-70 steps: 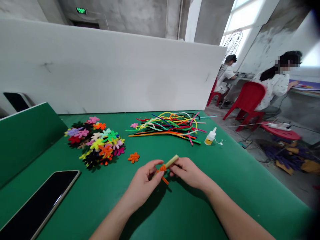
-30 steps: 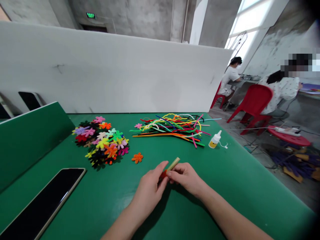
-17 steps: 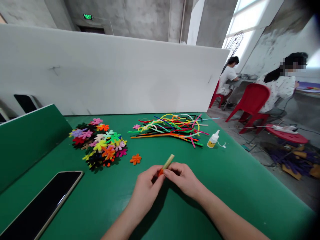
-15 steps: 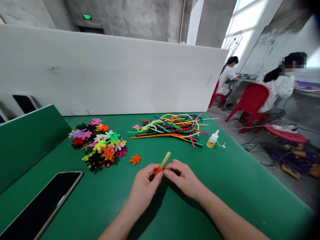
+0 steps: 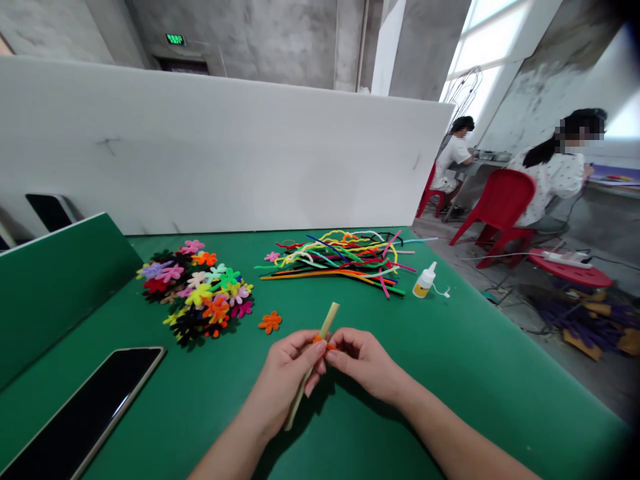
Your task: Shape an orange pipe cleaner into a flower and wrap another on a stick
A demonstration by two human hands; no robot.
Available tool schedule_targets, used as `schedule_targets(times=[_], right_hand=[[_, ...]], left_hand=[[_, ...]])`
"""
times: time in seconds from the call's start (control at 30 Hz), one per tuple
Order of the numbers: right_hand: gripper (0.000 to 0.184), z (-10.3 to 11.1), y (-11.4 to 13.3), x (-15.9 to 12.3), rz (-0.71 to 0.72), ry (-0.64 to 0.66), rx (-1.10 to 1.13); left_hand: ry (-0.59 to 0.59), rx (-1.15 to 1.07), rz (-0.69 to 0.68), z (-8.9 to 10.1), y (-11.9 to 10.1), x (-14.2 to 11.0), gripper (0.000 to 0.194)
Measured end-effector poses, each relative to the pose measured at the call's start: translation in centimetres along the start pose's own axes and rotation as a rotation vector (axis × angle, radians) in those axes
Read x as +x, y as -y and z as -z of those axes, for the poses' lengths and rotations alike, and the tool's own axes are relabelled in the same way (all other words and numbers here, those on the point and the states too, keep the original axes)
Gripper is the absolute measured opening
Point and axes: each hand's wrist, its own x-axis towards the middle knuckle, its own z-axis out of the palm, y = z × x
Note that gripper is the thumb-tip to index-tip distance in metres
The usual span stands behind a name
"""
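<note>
Between finger and thumb, my left hand grips a pale, flat bamboo-like stick. The stick slants, its upper end above the fingers and its lower end below the palm. A short orange pipe cleaner lies against the stick at my fingertips; whether it goes all the way round is hidden. My right hand is closed in a pinch on the pipe cleaner's free end. An orange pipe-cleaner flower lies flat on the table, just beyond my left hand.
Several colourful pipe-cleaner flowers are heaped at left on the green table. Loose pipe cleaners lie at the back beside a small glue bottle. A phone lies front left. A white partition stands behind; two people sit at right.
The stick has turned, so its lower end now shows below my left hand. More of the orange pipe cleaner shows between my fingertips. The things on the table have stayed in place.
</note>
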Motion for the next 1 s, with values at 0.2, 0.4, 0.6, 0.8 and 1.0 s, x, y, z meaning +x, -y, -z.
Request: schedule_targets(times=[0.2, 0.4, 0.6, 0.8, 1.0], right_hand=[[0.025, -0.44, 0.37, -0.15, 0.003, 0.020, 0.277], [0.025, -0.61, 0.33, -0.31, -0.033, 0.033, 0.387], [0.027, -0.64, 0.35, -0.31, -0.063, 0.031, 0.387], [0.028, -0.37, 0.64, -0.03, -0.020, -0.011, 0.246], [0.031, -0.02, 0.42, 0.10, -0.010, -0.010, 0.143]], left_hand=[[0.114, -0.192, 0.067, 0.19, 0.05, -0.08, 0.021], [0.159, -0.266, 0.116, 0.11, -0.15, -0.35, 0.026], [0.194, -0.234, 0.125, 0.18, -0.20, -0.51, 0.027], [0.018, -0.044, 0.017, 0.00, -0.28, -0.06, 0.025], [-0.040, 0.227, -0.133, -0.10, -0.18, 0.02, 0.029]])
